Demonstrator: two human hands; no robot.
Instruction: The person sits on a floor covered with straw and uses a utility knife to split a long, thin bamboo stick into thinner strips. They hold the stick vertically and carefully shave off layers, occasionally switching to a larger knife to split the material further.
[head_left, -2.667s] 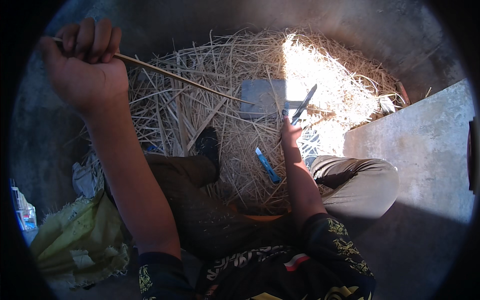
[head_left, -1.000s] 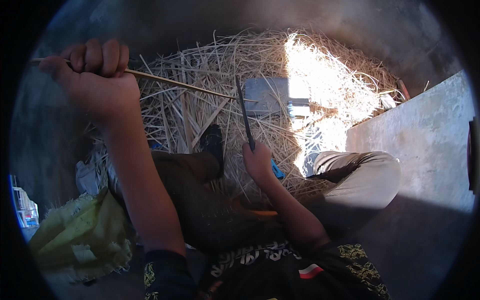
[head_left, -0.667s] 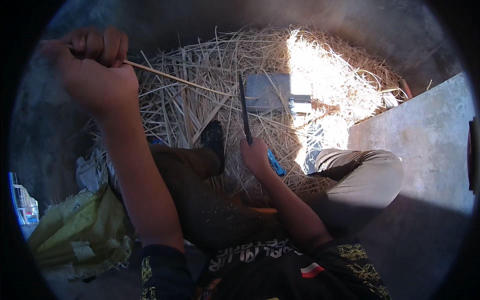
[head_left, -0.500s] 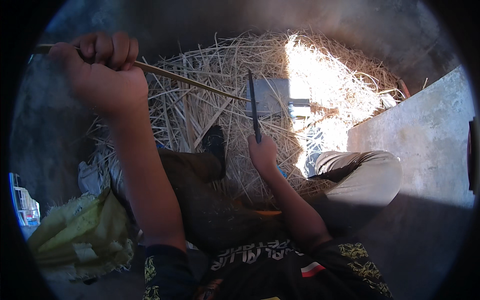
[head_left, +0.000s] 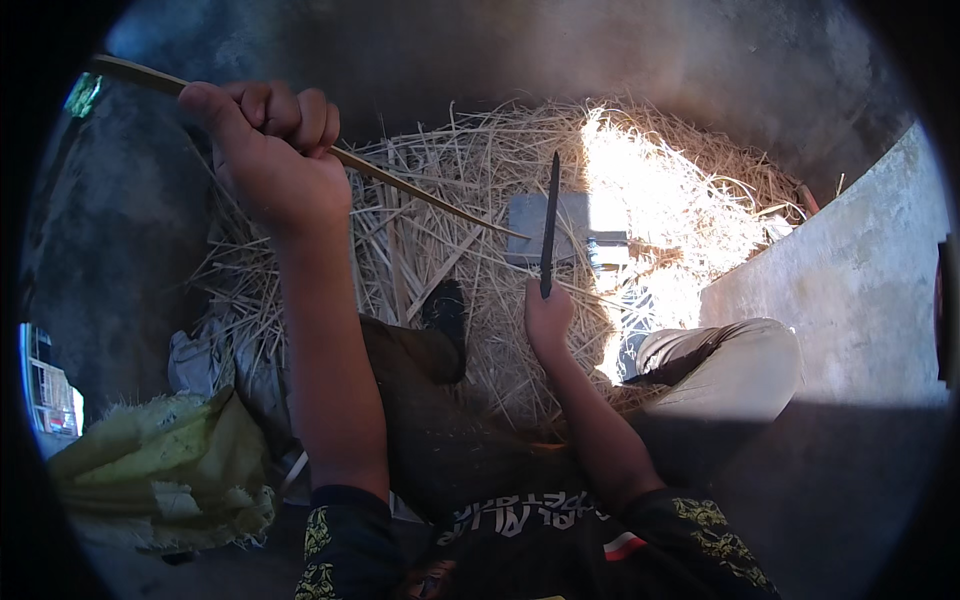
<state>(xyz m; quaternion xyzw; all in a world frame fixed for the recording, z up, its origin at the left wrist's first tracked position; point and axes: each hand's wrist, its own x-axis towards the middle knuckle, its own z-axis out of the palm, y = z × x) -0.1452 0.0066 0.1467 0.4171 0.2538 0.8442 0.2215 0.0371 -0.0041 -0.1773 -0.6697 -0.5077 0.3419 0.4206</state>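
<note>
At the upper left, my left hand (head_left: 285, 150) is closed in a fist around a long thin strip that looks like bamboo (head_left: 425, 194). One end of the strip rises past the hand to the upper left; the other slants down to a grey block (head_left: 522, 215) lying on the shavings. My right hand (head_left: 548, 315), lower and near the middle, grips a long dark-bladed knife (head_left: 551, 220) whose blade points away from me. Its blade stands just right of the strip's far end. Whether blade and strip touch, I cannot tell.
A wide heap of pale straw-like shavings (head_left: 470, 150) spreads before me, brightly sunlit on its right side. A low concrete wall (head_left: 840, 270) stands at right. A frayed yellow-green sack (head_left: 170, 460) lies at lower left. My legs are spread on either side.
My left hand and the strip appear further right and slightly lower. My right hand and the knife also sit a bit lower and to the right, as the whole view has shifted.
</note>
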